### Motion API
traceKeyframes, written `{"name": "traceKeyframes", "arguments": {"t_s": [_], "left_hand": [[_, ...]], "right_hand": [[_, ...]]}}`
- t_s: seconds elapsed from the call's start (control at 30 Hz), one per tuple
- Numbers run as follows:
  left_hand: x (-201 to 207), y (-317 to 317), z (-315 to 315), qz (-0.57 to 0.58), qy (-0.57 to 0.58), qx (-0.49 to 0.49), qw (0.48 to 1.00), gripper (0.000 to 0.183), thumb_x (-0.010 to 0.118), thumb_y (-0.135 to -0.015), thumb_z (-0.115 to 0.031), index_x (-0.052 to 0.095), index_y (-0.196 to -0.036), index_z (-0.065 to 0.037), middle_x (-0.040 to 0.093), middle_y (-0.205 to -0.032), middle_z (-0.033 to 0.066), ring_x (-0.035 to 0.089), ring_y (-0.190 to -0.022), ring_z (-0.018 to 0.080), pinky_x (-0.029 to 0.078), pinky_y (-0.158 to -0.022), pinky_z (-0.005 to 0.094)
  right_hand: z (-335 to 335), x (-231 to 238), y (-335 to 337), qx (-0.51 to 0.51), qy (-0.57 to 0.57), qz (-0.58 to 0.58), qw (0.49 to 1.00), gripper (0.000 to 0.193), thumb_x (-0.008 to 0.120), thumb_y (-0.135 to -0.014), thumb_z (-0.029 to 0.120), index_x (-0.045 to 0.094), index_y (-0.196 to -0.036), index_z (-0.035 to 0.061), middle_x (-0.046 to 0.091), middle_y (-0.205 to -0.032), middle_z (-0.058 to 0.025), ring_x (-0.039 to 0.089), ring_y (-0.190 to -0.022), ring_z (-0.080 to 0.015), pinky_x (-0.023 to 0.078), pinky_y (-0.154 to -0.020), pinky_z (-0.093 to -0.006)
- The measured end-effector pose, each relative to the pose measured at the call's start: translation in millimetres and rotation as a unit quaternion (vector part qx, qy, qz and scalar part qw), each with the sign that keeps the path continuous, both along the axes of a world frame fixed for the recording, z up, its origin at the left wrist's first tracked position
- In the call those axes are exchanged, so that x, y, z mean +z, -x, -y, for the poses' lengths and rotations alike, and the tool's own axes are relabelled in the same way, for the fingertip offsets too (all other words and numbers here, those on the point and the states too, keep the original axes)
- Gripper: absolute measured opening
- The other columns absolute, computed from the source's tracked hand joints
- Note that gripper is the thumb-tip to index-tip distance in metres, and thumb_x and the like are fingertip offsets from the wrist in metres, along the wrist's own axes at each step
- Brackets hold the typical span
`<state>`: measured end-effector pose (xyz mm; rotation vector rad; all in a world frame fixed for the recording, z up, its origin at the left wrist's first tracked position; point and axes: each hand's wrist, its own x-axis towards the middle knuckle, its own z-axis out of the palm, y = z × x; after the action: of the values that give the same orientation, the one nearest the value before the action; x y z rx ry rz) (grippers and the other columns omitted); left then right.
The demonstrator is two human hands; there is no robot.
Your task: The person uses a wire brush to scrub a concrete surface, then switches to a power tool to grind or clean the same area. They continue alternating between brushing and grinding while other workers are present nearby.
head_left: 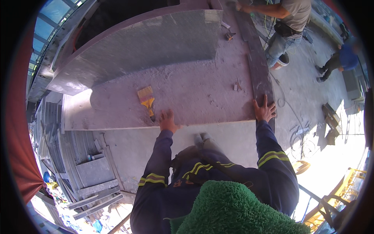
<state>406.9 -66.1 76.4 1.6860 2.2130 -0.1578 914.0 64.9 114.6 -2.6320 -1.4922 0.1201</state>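
Observation:
My left hand (168, 121) rests on the near edge of a dusty, pinkish-grey slab (175, 93), fingers apart and holding nothing. Just to its left lies a wide paintbrush (146, 100) with pale bristles and a yellow-and-black handle, its handle end close to my fingers. At the slab's near right corner, my right hand (265, 110) is spread over a dark strip (260, 74) that runs along the right edge. Nothing shows in that hand.
A curved grey panel (144, 48) stands across the slab's far side. A small dark tool (230, 36) and small debris (237, 85) lie on the slab. A person (290, 23) works at the far right by a bucket (281, 61); another person (343, 58) is farther right. Stacked metal lengths (74, 152) lie left.

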Motion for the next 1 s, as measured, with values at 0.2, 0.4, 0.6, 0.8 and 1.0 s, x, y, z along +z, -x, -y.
{"name": "traceKeyframes", "arguments": {"t_s": [0.2, 0.4, 0.6, 0.8, 1.0], "left_hand": [[-0.6, 0.7, 0.7, -0.001, -0.007, -0.005, 1.000, 0.129, 0.090, -0.065, -0.059, 0.020, -0.166, -0.017, 0.019, -0.166, 0.0334, 0.028, -0.151, 0.0510, 0.032, -0.119, 0.0618], [-4.7, 1.8, 1.5, -0.005, -0.009, -0.009, 1.000, 0.129, 0.090, -0.064, -0.060, 0.022, -0.165, -0.016, 0.021, -0.165, 0.0341, 0.029, -0.150, 0.0519, 0.031, -0.118, 0.0629], [-9.5, 3.5, 1.7, 0.000, -0.006, -0.011, 1.000, 0.129, 0.089, -0.064, -0.062, 0.022, -0.165, -0.017, 0.021, -0.165, 0.0344, 0.028, -0.150, 0.0537, 0.031, -0.118, 0.0644], [-13.5, 6.1, 0.6, 0.018, 0.003, -0.012, 1.000, 0.131, 0.089, -0.064, -0.062, 0.020, -0.166, -0.018, 0.019, -0.166, 0.0338, 0.026, -0.151, 0.0532, 0.032, -0.117, 0.0645], [-12.9, 4.8, 0.4, -0.002, 0.003, -0.009, 1.000, 0.132, 0.091, -0.064, -0.059, 0.019, -0.167, -0.019, 0.014, -0.168, 0.0332, 0.022, -0.153, 0.0530, 0.039, -0.114, 0.0624]], "right_hand": [[0.8, 1.0, 0.6, 0.000, 0.006, 0.008, 1.000, 0.091, 0.058, -0.085, 0.080, 0.032, -0.163, 0.0400, 0.019, -0.169, -0.0265, 0.017, -0.156, -0.0469, 0.015, -0.118, -0.0723], [0.5, 2.4, 0.6, 0.001, -0.001, 0.005, 1.000, 0.092, 0.059, -0.084, 0.081, 0.033, -0.162, 0.0402, 0.019, -0.169, -0.0259, 0.017, -0.156, -0.0470, 0.016, -0.118, -0.0726], [1.3, 3.8, 0.3, 0.002, -0.001, -0.006, 1.000, 0.092, 0.060, -0.084, 0.080, 0.033, -0.162, 0.0409, 0.018, -0.169, -0.0268, 0.017, -0.156, -0.0469, 0.016, -0.118, -0.0724], [1.6, 2.0, -1.9, 0.003, 0.001, -0.012, 1.000, 0.092, 0.061, -0.083, 0.080, 0.033, -0.162, 0.0412, 0.018, -0.169, -0.0270, 0.016, -0.157, -0.0463, 0.014, -0.119, -0.0722], [0.3, 2.1, -2.1, 0.005, 0.002, -0.008, 1.000, 0.092, 0.061, -0.083, 0.080, 0.033, -0.162, 0.0417, 0.017, -0.169, -0.0268, 0.015, -0.157, -0.0464, 0.015, -0.120, -0.0725]]}}
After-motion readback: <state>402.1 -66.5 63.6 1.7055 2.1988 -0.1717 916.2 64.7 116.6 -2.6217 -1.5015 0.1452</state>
